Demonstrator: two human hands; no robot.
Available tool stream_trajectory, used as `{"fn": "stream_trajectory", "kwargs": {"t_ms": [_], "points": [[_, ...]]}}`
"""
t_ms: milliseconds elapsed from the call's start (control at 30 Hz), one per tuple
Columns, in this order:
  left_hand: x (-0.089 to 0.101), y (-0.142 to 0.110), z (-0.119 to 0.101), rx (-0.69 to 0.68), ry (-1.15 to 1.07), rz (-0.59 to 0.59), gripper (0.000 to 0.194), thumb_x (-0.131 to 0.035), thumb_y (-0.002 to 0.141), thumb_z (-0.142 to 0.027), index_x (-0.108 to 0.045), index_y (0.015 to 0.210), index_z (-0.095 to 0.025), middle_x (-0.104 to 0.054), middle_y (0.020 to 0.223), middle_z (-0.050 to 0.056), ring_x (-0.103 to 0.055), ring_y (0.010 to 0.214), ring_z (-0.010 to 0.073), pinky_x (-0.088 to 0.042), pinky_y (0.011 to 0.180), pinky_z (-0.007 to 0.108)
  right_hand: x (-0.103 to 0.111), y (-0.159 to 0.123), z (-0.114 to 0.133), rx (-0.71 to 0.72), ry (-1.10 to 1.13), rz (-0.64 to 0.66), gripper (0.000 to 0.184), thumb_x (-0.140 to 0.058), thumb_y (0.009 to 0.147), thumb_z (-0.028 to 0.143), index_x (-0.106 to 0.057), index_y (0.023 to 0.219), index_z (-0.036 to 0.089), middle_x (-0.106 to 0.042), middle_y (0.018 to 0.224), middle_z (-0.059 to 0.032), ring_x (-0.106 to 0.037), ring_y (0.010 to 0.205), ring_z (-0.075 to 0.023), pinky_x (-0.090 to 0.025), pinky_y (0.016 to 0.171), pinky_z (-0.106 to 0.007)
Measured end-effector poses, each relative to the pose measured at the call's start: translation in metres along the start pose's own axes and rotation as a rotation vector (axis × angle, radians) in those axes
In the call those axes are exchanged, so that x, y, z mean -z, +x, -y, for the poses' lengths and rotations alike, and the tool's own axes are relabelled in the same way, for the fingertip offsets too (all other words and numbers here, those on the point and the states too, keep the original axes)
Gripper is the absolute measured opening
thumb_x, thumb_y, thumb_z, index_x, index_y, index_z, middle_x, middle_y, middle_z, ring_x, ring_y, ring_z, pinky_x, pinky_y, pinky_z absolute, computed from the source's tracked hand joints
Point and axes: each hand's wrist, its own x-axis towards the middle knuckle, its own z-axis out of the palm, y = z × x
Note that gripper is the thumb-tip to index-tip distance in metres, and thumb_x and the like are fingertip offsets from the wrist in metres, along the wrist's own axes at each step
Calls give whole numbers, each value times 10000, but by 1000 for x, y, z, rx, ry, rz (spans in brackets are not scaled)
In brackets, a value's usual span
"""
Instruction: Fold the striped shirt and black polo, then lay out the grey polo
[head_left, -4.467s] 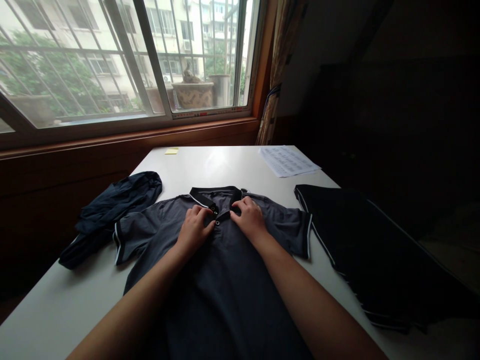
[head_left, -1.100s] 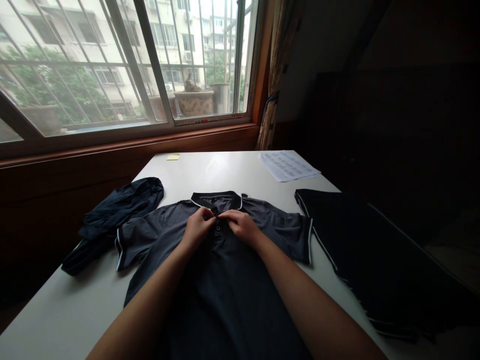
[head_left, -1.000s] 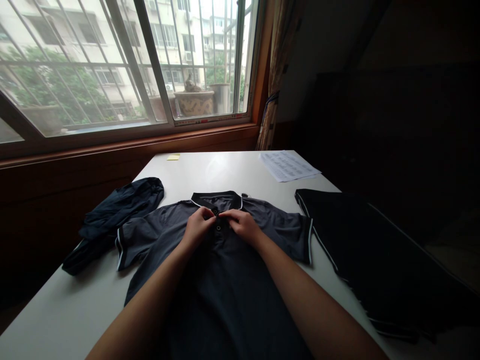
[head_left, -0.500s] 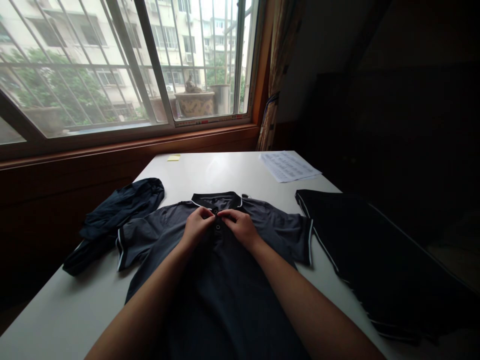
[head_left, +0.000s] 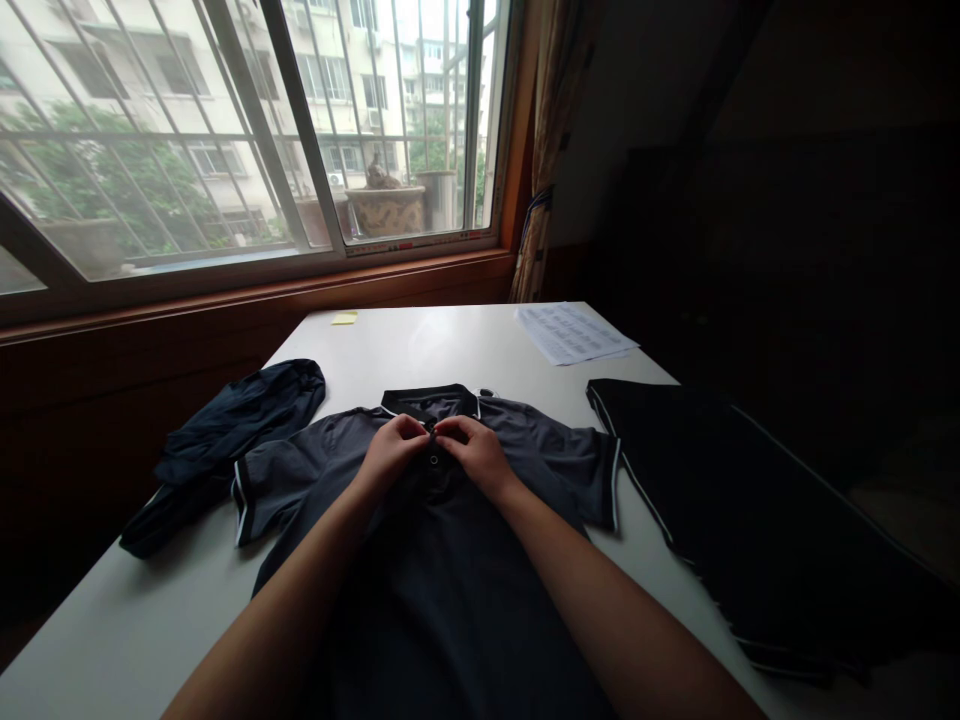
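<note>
A dark grey polo shirt (head_left: 450, 560) with a black collar and white-edged sleeves lies spread face up, its collar away from me. My left hand (head_left: 394, 450) pinches the button placket just below the collar from the left. From the right, my right hand (head_left: 474, 452) pinches the same placket, its fingertips almost touching those of the left. A dark button shows between the fingertips, partly covered by them. Just beneath sits a second button (head_left: 433, 460), light-rimmed. Whether the upper button is through its hole I cannot make out.
The shirt rests on a white table (head_left: 420, 345). Left of it lies a crumpled dark navy garment (head_left: 240, 425); a black garment with white piping (head_left: 720, 500) hangs over the right edge. Printed sheets (head_left: 574, 333) and a yellow sticky note (head_left: 344, 318) lie at the far end.
Both hands keep their pinch at the placket, with only slight finger movement. The whole view has shifted slightly; the garments lie as before.
</note>
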Motion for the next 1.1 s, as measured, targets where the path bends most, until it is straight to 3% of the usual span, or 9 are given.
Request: {"fn": "stream_trajectory", "kwargs": {"t_ms": [233,600,1100], "points": [[-4,-3,0,34,-38,-18,258,-790,662,-363,-620,741,-185,-679,731,9,-617,674,161,-456,643,269,-1,-2,1,79,-68,-2,166,-679,817,198,-716,976,226,-720,960,-12,-677,904,-173,-528,848,-304],[-10,-7,-4,147,-262,12,356,-825,640,-396,-552,742,-191,-619,653,-30,-580,599,126,-423,596,247,0,-2,0,51,-46,31,193,-669,813,206,-700,1003,223,-726,977,-17,-687,889,-167,-545,838,-296],[-9,-9,-5,44,26,-59,291,-800,667,-413,-655,752,-175,-654,685,2,-602,665,165,-427,605,260,-1,-1,-5,64,-44,35,237,-661,799,164,-691,1026,226,-720,993,-16,-694,914,-165,-554,865,-300]]}}
